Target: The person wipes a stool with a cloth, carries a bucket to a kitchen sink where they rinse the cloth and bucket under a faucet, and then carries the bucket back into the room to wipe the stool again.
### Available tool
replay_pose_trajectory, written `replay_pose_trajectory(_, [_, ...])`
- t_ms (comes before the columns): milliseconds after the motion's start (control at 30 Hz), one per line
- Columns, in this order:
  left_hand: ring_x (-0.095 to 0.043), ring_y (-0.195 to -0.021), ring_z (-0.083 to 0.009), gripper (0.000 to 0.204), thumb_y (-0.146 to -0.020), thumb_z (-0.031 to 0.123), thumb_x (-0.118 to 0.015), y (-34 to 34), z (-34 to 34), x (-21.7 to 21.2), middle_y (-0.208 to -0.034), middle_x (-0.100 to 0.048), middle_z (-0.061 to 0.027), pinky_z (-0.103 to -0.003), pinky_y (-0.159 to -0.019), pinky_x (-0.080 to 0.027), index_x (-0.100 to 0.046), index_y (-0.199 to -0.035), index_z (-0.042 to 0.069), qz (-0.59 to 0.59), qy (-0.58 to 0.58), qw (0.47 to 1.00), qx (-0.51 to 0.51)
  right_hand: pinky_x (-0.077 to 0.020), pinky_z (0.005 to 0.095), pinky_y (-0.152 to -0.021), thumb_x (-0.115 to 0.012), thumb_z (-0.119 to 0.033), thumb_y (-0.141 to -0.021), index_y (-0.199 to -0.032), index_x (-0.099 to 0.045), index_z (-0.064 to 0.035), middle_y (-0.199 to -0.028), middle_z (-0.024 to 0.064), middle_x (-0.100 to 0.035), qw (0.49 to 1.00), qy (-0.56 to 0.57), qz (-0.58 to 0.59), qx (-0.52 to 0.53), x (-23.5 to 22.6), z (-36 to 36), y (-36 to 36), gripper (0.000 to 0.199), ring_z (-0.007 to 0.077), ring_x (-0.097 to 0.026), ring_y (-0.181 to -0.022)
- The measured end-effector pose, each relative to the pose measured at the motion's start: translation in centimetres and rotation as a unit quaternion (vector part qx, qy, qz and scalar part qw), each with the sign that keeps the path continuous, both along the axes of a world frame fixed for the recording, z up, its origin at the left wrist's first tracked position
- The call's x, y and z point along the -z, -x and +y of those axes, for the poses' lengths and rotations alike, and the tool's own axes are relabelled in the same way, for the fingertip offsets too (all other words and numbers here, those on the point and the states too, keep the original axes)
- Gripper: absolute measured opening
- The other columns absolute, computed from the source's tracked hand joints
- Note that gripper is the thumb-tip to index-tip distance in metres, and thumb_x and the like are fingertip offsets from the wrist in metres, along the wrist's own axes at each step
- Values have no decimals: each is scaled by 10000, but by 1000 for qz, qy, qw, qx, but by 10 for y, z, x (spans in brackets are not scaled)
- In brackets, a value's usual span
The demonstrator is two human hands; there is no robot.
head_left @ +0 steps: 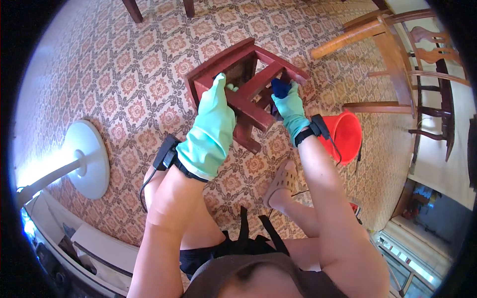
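One red stool [259,80], head view, far centre, tipped; long axis from far-left seat to near-right legs. Left hand [214,108] curled round frame by seat; right hand [289,105], closed on dark-blue cloth [280,88], nearer leg ends.

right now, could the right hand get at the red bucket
Probably yes: the red bucket is close beside the right hand, with no furniture apparently between them. That hand holds a dark blue cloth at the stool, though, so it isn't free.
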State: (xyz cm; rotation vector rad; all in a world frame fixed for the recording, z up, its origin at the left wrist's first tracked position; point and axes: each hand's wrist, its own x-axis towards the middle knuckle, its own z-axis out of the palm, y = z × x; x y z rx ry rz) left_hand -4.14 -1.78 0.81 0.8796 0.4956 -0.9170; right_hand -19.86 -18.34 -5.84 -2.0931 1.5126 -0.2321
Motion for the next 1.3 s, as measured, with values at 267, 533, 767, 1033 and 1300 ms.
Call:
replay_pose_trajectory(267, [-576,-805,-122,602,-991,524,-498,-10,28,-45,-1044,-609,-48,-266,-808,-484,-530,-1335,32,-356,76,896,252,-518,390,-874,-799,-203,-771,-1267,-532,-65,-1086,177,-697,985,-89,-94,-117,-15,14,-2,580,319,-678,-1014])
replay_pose_trajectory(533, [-539,-620,-154,676,-908,723,-449,-11,16,-47,-680,-525,-28,-307,-593,-484,-592,-880,63,-288,37,916,277,-460,362,-985,-670,119,-759,-1365,-434,-77,-1115,75,-606,959,53,-245,-129,-68,5,7,680,232,-566,-1109])
replay_pose_trajectory(767, [-538,-575,-132,590,-930,630,-530,2,-3,-65,-666,-542,-20,-280,-544,-459,-600,-857,49,-253,54,919,298,-527,404,-754,-659,-6,-740,-1075,-673,-113,-1042,144,-645,930,192,-137,-283,-88,3,1,351,334,-633,-857])
replay_pose_trajectory(1033, [-550,-528,-149,553,-914,548,-623,13,-11,-63,-600,-585,-59,-295,-539,-442,-617,-784,11,-342,-122,872,329,-549,460,-732,-601,-49,-768,-922,-638,-99,-1010,88,-593,906,116,63,-403,-40,51,19,167,349,-632,-866])
replay_pose_trajectory(1300, [-558,-569,-146,579,-879,625,-620,5,-7,-52,-691,-579,-34,-294,-550,-474,-590,-819,50,-274,-33,923,269,-526,469,-734,-615,-72,-757,-974,-677,-116,-931,118,-628,904,202,69,-370,-65,13,26,230,362,-629,-855])
